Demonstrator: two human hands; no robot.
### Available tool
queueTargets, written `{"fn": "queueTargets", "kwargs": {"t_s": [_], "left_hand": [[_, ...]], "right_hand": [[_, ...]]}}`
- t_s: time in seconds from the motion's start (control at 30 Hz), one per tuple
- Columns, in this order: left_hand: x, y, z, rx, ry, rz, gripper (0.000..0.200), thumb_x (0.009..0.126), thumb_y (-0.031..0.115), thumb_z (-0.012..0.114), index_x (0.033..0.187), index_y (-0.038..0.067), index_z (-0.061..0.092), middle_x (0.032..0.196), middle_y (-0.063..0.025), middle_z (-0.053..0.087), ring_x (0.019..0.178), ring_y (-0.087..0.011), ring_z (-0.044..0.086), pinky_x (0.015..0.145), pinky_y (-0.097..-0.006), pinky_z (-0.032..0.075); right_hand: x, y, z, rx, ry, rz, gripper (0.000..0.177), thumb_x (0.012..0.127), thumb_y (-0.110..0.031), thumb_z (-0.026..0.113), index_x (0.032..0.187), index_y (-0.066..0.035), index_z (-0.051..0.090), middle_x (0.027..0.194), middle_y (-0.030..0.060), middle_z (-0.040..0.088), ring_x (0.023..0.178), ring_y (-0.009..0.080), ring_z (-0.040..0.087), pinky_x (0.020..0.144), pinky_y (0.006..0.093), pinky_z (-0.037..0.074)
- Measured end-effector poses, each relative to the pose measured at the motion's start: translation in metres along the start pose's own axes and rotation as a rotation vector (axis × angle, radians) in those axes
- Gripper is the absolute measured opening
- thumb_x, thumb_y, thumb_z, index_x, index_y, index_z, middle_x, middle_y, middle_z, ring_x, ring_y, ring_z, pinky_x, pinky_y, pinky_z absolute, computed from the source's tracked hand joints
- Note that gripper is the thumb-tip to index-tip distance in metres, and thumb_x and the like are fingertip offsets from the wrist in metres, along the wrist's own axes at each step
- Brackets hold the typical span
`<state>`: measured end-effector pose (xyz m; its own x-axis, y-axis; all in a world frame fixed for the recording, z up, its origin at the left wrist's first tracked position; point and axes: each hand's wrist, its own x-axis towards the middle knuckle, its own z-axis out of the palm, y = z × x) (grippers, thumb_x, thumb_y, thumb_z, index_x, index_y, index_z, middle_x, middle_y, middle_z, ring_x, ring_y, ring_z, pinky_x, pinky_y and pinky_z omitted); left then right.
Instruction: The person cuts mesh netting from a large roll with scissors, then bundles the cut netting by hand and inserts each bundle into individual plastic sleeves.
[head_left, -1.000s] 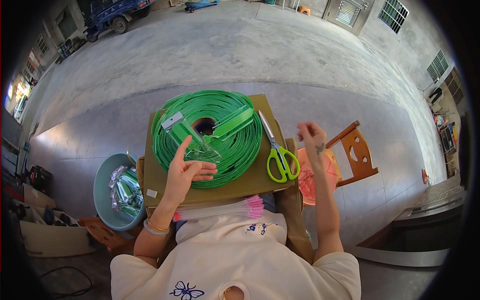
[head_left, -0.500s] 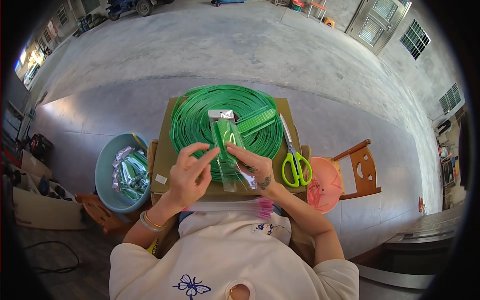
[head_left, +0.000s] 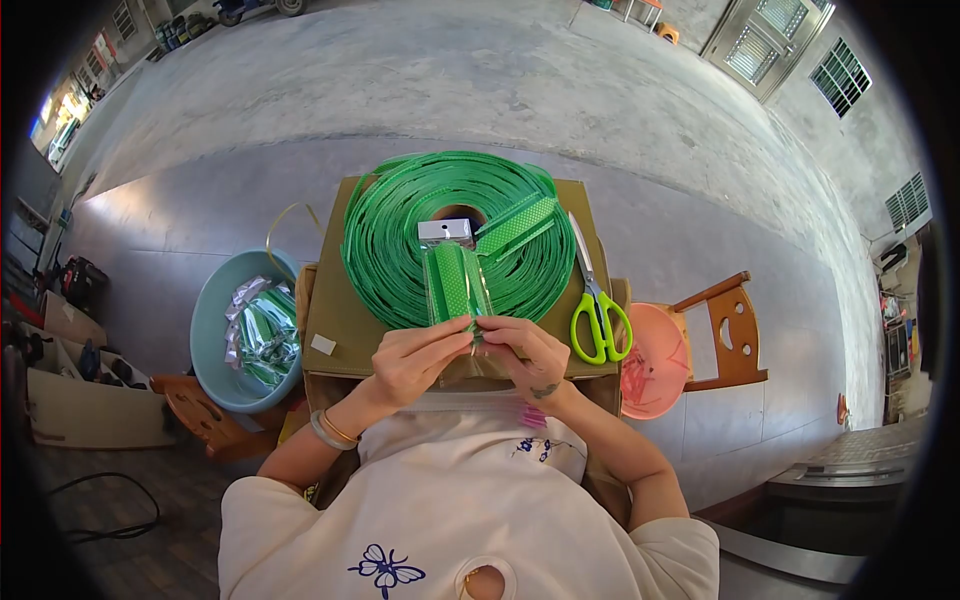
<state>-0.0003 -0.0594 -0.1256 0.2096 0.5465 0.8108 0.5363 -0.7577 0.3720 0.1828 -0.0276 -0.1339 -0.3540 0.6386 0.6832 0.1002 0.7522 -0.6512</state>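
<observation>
Both hands pinch the near end of a clear packet (head_left: 455, 275) with a silver header card that holds folded green dotted ribbon. My left hand (head_left: 415, 360) grips it from the left and my right hand (head_left: 525, 350) from the right, thumbs meeting at its bottom edge. The packet lies over a large coil of green ribbon (head_left: 400, 235) resting on a brown cardboard box (head_left: 330, 310) on my lap. A loose dotted ribbon end (head_left: 515, 228) crosses the coil. Green-handled scissors (head_left: 598, 315) lie on the box just right of my right hand.
A blue tub (head_left: 215, 330) holding filled silver-and-green packets stands on the floor at my left. An orange basin (head_left: 655, 370) and a wooden chair (head_left: 730, 325) are at my right. Pink-tipped clear bags (head_left: 530, 415) peek out under my hands. Bare concrete floor stretches ahead.
My right hand came in from the right and joined the left on the packet. Both hands then slid to its near end, and the packet now lies straighter over the coil.
</observation>
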Motion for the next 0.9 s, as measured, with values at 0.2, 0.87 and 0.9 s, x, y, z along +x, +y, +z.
{"fn": "queueTargets", "kwargs": {"t_s": [0.2, 0.87, 0.9], "left_hand": [[-0.012, 0.005, -0.003, -0.185, -0.056, -0.268, 0.012, 0.073, 0.001, 0.068, 0.079, 0.000, 0.057, 0.103, -0.0160, 0.063, 0.067, -0.0162, 0.065, 0.060, -0.0221, 0.052], [-0.019, 0.028, -0.010, -0.998, 0.176, -1.488, 0.010, 0.081, 0.001, 0.063, 0.077, -0.002, 0.055, 0.081, -0.0146, 0.063, 0.075, -0.0218, 0.066, 0.069, -0.0302, 0.057], [-0.020, 0.028, -0.010, -0.998, 0.185, -1.492, 0.010, 0.081, 0.002, 0.063, 0.077, -0.002, 0.055, 0.081, -0.0148, 0.063, 0.075, -0.0219, 0.066, 0.069, -0.0301, 0.057]], "right_hand": [[-0.007, 0.002, -0.003, 0.198, -0.030, 0.170, 0.013, 0.072, 0.005, 0.066, 0.083, 0.001, 0.059, 0.101, 0.0134, 0.062, 0.081, 0.0175, 0.064, 0.066, 0.0243, 0.052], [-0.014, -0.025, 0.011, 0.820, 0.144, 1.132, 0.013, 0.081, -0.004, 0.063, 0.077, 0.001, 0.052, 0.081, 0.0131, 0.062, 0.074, 0.0182, 0.065, 0.071, 0.0287, 0.056], [-0.014, -0.024, 0.012, 0.812, 0.144, 1.137, 0.013, 0.081, -0.005, 0.064, 0.076, 0.000, 0.052, 0.081, 0.0131, 0.062, 0.074, 0.0185, 0.065, 0.070, 0.0294, 0.056]]}}
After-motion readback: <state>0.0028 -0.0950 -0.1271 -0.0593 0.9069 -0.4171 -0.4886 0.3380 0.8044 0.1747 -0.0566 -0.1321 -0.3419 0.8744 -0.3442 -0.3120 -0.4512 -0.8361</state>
